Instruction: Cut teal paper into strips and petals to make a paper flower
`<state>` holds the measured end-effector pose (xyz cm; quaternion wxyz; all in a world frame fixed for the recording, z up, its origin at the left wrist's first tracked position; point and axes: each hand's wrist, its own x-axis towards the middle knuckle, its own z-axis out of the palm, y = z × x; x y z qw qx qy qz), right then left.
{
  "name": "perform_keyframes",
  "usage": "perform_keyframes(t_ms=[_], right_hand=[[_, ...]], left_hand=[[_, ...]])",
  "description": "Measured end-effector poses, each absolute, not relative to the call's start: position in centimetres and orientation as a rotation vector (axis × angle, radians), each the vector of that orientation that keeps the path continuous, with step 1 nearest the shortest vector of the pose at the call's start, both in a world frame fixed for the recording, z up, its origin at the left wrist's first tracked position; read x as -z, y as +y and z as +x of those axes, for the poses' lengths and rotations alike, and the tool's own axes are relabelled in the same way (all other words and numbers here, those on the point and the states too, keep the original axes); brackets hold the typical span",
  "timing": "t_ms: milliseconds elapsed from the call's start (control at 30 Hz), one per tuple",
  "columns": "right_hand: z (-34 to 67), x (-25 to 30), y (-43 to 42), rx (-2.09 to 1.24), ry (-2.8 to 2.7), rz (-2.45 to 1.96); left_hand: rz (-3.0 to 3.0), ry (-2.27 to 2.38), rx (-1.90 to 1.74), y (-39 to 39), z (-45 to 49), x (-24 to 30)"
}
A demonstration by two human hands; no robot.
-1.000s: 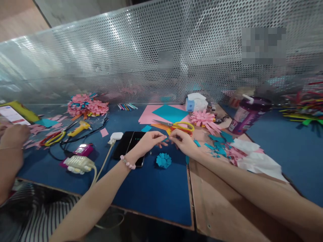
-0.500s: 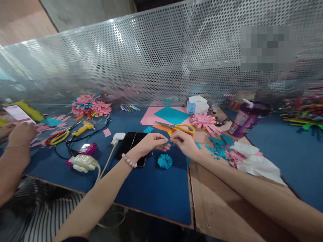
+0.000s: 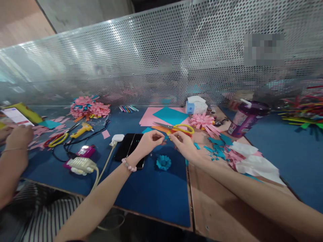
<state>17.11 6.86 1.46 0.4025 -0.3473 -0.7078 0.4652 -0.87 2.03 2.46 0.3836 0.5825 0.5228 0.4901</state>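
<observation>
My left hand (image 3: pixel 150 144) and my right hand (image 3: pixel 183 144) meet above the table, fingertips pinched on a small blue paper piece (image 3: pixel 166 136) that my fingers mostly cover. Just below them a blue paper flower (image 3: pixel 163 162) rests on the blue tabletop. Behind my fingers lie scissors with yellow handles (image 3: pixel 180 128), over orange paper. Farther back, a blue paper sheet (image 3: pixel 170 116) lies on a pink paper sheet (image 3: pixel 146 116). A black phone (image 3: pixel 127 148) is partly under my left wrist.
To the right are a pink paper flower (image 3: pixel 203 121), blue paper scraps (image 3: pixel 218 148), crumpled white tissue (image 3: pixel 257 164) and a purple cup (image 3: pixel 246 119). On the left stand a yellow glue gun (image 3: pixel 82 130), a power strip (image 3: pixel 82 164) and a co-worker's hand (image 3: pixel 20 137) near a phone (image 3: pixel 16 116).
My fingers have shifted slightly around the small blue paper piece, with my left fingers curling in more. The view has moved a little; the blue flower stays on the table.
</observation>
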Motion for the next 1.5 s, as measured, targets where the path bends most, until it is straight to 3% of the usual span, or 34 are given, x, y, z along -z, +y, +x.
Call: perform_keyframes(t_ms=[433, 767, 1067, 1200, 1400, 1500], right_hand=[[17.1, -2.4, 6.9, -1.436, -1.858, -0.932], [18.3, -4.6, 11.4, -1.450, -2.609, -0.522], [16.8, -4.3, 12.7, -1.427, -2.773, -0.454], [16.8, -4.7, 13.1, -1.161, -2.758, -0.578], [20.1, -4.2, 13.8, -0.155, -2.761, -0.602], [23.1, -2.8, 13.1, 0.100, -2.736, -0.521]], left_hand=[[1.423, 1.331, -1.218, 1.9, -0.2, -2.3], [1.553, 1.366, -0.791, 1.3, -1.2, -3.9], [1.610, 1.415, -0.696, 1.7, -2.4, -3.7], [1.595, 1.518, -0.781, 1.9, -2.7, -3.7], [1.690, 1.647, -0.752, 2.6, -2.9, -1.8], [1.794, 1.680, -0.728, 2.8, -2.7, -1.1]])
